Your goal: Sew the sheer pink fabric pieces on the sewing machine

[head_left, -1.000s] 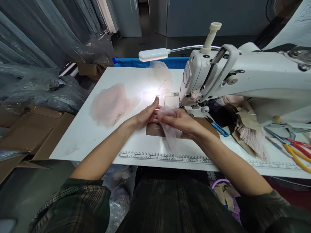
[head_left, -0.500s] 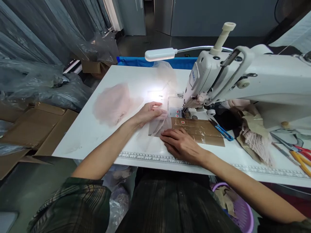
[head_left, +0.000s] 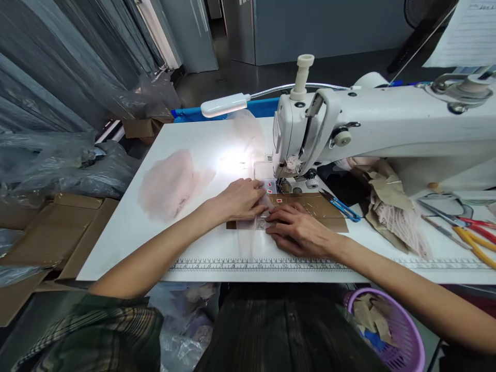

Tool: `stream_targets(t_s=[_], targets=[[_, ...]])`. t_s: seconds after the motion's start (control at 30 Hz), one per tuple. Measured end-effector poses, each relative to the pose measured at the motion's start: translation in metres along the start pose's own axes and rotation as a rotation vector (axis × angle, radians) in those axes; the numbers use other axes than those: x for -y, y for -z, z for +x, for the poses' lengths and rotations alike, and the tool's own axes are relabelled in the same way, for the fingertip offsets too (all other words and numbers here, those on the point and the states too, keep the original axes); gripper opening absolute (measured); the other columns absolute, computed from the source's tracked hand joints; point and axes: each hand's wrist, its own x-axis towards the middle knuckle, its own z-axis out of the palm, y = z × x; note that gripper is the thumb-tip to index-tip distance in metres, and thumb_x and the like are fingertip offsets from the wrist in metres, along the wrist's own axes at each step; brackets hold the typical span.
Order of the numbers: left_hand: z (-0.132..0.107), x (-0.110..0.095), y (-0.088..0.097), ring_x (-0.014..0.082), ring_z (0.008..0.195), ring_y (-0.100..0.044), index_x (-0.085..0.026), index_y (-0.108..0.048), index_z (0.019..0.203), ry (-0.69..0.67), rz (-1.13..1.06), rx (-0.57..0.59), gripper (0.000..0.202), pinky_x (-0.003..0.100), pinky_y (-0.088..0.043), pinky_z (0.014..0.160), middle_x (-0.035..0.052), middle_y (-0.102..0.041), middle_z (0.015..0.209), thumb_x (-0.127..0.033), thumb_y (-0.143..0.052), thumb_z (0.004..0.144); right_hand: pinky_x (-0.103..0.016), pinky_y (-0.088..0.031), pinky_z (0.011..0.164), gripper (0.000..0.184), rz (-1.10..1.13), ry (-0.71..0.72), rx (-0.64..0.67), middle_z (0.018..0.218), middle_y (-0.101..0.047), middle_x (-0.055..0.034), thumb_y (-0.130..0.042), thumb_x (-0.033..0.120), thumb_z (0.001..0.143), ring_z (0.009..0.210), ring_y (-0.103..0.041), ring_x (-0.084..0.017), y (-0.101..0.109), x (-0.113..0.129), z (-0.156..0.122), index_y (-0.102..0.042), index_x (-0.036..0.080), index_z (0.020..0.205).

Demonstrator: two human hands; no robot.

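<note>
My left hand (head_left: 242, 199) and my right hand (head_left: 296, 230) rest side by side on a thin sheer fabric piece (head_left: 256, 223) lying flat on the white table (head_left: 127, 227). Both hands press it down with fingers together, just in front of the needle area of the white sewing machine (head_left: 349, 129). A brown taped patch (head_left: 321, 206) lies under the fabric. A heap of pale pink sheer pieces (head_left: 168, 183) sits to the left of my left hand.
Blue thread snips (head_left: 343, 206) lie right of the patch, scissors with red and yellow handles (head_left: 470, 232) at far right, beige fabric scraps (head_left: 391, 209) between. A lamp (head_left: 225, 105) lights the table. Cardboard boxes (head_left: 58, 227) stand left; a purple basket (head_left: 391, 330) below right.
My right hand came back up beside the left one, and both flattened the sheer piece on the table; earlier the left hand held it slightly raised. The camera view shifted to the right.
</note>
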Motion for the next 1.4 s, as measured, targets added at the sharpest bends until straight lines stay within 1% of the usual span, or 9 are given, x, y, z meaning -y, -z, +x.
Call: stream_targets(t_s=[0.17,0.27,0.37,0.5,0.63,0.87,1.0,1.17,1.4], targets=[[0.024,0.032,-0.012,0.0230,0.098,-0.060,-0.015,-0.060,0.118,-0.092,0.031,0.083,0.040,0.035,-0.045,0.086,0.0117,-0.063,0.108,-0.046,-0.048,0.095,-0.049,-0.035,0.101,0.019,-0.014,-0.034,0.009,0.118,-0.064,-0.0110,-0.053,0.020,0.091,0.112,-0.057,-0.026,0.008,-0.020,0.003,-0.069,0.018,0.102],[0.023,0.040,-0.006,0.0222,0.089,-0.060,-0.016,-0.063,0.107,-0.074,0.079,-0.059,0.036,0.036,-0.046,0.079,0.0105,-0.063,0.099,-0.047,-0.050,0.094,-0.048,-0.032,0.103,0.022,0.009,-0.040,0.003,0.123,-0.062,-0.0112,-0.053,0.021,0.091,0.118,-0.055,-0.026,0.010,-0.027,0.001,-0.069,0.018,0.106],[0.003,0.020,0.006,0.0201,0.083,-0.059,-0.017,-0.062,0.095,-0.181,0.033,-0.241,0.026,0.035,-0.047,0.071,0.0093,-0.064,0.095,-0.038,-0.049,0.095,-0.048,-0.028,0.107,0.024,0.067,-0.057,-0.018,0.125,-0.062,-0.0094,-0.053,0.022,0.090,0.123,-0.052,-0.025,0.008,-0.030,-0.003,-0.068,0.019,0.109],[-0.029,-0.020,0.007,0.0236,0.095,-0.061,-0.014,-0.059,0.102,-0.509,-0.045,-0.065,0.035,0.040,-0.053,0.081,0.0136,-0.064,0.105,-0.046,-0.054,0.089,-0.049,-0.025,0.110,0.029,0.140,-0.101,-0.017,0.126,-0.063,-0.0085,-0.054,0.020,0.088,0.125,-0.051,-0.025,0.006,-0.031,-0.004,-0.068,0.020,0.113],[-0.036,-0.031,-0.015,0.0163,0.073,-0.062,-0.015,-0.055,0.083,-0.448,0.173,-0.194,0.013,0.030,-0.054,0.068,0.0072,-0.066,0.084,-0.012,-0.046,0.091,-0.049,-0.028,0.110,0.027,0.252,-0.166,-0.012,0.124,-0.064,-0.0068,-0.056,0.019,0.084,0.124,-0.053,-0.026,0.013,-0.031,0.000,-0.070,0.021,0.107],[-0.023,-0.024,-0.022,0.0168,0.077,-0.065,-0.014,-0.062,0.088,-0.237,-0.141,-0.276,0.013,0.031,-0.057,0.067,0.0082,-0.069,0.089,-0.021,-0.052,0.090,-0.035,-0.051,0.087,0.023,0.489,-0.422,-0.277,0.100,-0.070,-0.0042,-0.050,0.014,0.082,0.094,-0.065,-0.019,0.024,-0.030,-0.013,-0.071,0.020,0.091],[-0.026,-0.025,-0.023,0.0150,0.084,-0.068,-0.015,-0.065,0.089,-0.129,-0.339,-0.347,0.013,0.027,-0.058,0.068,0.0082,-0.071,0.096,-0.021,-0.053,0.092,-0.036,-0.051,0.085,0.025,0.356,-0.269,-0.201,0.093,-0.068,-0.0053,-0.051,0.010,0.080,0.091,-0.063,-0.019,0.015,-0.014,-0.018,-0.070,0.019,0.094],[-0.031,-0.025,-0.023,0.0137,0.084,-0.069,-0.015,-0.062,0.096,0.061,-0.446,-0.460,0.009,0.025,-0.056,0.067,0.0067,-0.072,0.095,-0.020,-0.055,0.092,-0.050,-0.045,0.095,0.037,0.137,-0.113,-0.048,0.121,-0.062,-0.0122,-0.054,0.014,0.083,0.109,-0.053,-0.028,0.001,0.006,-0.011,-0.065,0.017,0.118],[-0.032,-0.025,-0.024,0.0148,0.076,-0.066,-0.015,-0.057,0.096,-0.254,-0.283,-0.296,0.010,0.034,-0.051,0.075,0.0035,-0.072,0.085,-0.012,-0.051,0.090,-0.043,-0.048,0.094,0.026,0.308,-0.133,-0.056,0.102,-0.069,-0.0060,-0.054,0.009,0.080,0.103,-0.056,-0.024,0.005,0.001,-0.014,-0.071,0.017,0.098]])
